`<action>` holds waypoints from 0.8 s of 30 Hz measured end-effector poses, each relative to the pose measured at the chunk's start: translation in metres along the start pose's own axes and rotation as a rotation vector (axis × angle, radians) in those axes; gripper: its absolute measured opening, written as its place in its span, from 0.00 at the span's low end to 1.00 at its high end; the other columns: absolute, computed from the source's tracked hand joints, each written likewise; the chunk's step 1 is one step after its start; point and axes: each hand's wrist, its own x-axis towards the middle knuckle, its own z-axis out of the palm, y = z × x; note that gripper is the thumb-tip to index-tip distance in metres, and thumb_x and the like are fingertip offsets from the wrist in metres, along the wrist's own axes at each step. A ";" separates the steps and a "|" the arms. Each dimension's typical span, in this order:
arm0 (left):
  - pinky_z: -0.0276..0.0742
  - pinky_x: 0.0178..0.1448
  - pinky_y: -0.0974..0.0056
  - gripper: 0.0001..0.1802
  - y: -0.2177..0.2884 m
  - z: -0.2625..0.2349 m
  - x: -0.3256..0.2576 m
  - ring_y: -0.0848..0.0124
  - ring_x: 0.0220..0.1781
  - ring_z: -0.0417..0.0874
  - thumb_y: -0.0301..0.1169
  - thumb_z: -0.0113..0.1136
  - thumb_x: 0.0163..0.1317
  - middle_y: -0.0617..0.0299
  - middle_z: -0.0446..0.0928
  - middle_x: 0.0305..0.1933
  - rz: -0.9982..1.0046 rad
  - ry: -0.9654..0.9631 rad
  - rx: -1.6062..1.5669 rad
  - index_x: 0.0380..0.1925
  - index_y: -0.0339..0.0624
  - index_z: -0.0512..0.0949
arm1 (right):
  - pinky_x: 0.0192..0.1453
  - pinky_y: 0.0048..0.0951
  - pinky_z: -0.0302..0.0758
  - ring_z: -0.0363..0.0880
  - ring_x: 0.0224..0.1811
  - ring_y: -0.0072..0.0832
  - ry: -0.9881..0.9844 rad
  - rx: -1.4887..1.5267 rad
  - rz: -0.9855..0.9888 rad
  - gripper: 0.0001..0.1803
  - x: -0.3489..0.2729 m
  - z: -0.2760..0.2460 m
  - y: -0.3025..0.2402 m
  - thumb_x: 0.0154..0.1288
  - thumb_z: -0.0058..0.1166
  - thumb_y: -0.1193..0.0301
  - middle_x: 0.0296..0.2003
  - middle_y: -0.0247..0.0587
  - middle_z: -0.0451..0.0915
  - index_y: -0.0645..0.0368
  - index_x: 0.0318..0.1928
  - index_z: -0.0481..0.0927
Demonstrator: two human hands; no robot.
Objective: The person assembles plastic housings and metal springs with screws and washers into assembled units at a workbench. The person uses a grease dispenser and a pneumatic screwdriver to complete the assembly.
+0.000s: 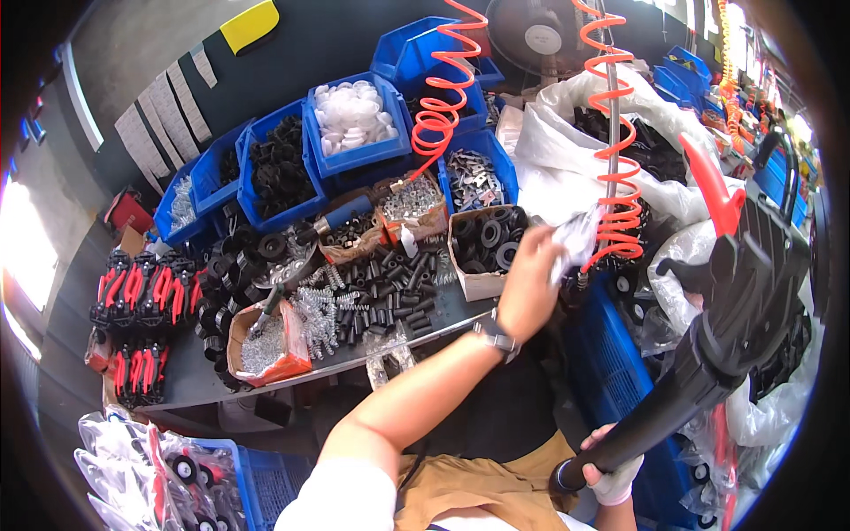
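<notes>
My left hand point(531, 270), with a dark watch at the wrist, reaches over the right end of the bench. It is closed on a crumpled white piece point(577, 234); whether that is plastic film or cloth I cannot tell. Beside it hangs a coiled orange air hose point(620, 212). Low on the right, my right hand point(613, 469) wears a white glove covering part of it. Its fingers wrap round the lower end of a thick black tube point(655, 420). The tube slants up right to a bulky black moulded head point(753, 283) with a red lever point(715, 190).
Blue bins point(359, 155) of small parts line the back of the bench. A box of black rings point(474, 274), black sleeves point(394, 288) and springs point(320, 319) lie in front. Red-and-black assemblies point(142, 288) are stacked left. A blue crate point(611, 354) stands right.
</notes>
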 end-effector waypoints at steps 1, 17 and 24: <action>0.79 0.53 0.54 0.17 -0.008 -0.002 0.024 0.49 0.49 0.81 0.21 0.65 0.56 0.43 0.76 0.47 0.040 0.103 0.038 0.46 0.31 0.75 | 0.39 0.30 0.79 0.80 0.35 0.29 -0.006 -0.005 0.002 0.38 0.000 0.002 -0.001 0.41 0.80 0.56 0.39 0.41 0.76 0.64 0.47 0.73; 0.80 0.36 0.61 0.15 0.022 -0.084 0.060 0.62 0.31 0.84 0.26 0.61 0.54 0.59 0.79 0.32 0.704 -0.471 0.445 0.43 0.47 0.80 | 0.50 0.36 0.79 0.81 0.43 0.35 -0.296 -0.154 0.074 0.29 -0.021 -0.056 -0.034 0.51 0.74 0.69 0.42 0.49 0.81 0.70 0.51 0.76; 0.78 0.51 0.52 0.13 -0.100 -0.114 0.105 0.47 0.44 0.83 0.18 0.53 0.51 0.41 0.82 0.38 -0.128 0.153 0.357 0.35 0.35 0.84 | 0.32 0.31 0.81 0.83 0.28 0.33 -0.121 0.057 0.274 0.42 -0.008 -0.040 -0.034 0.27 0.84 0.63 0.33 0.44 0.81 0.65 0.45 0.74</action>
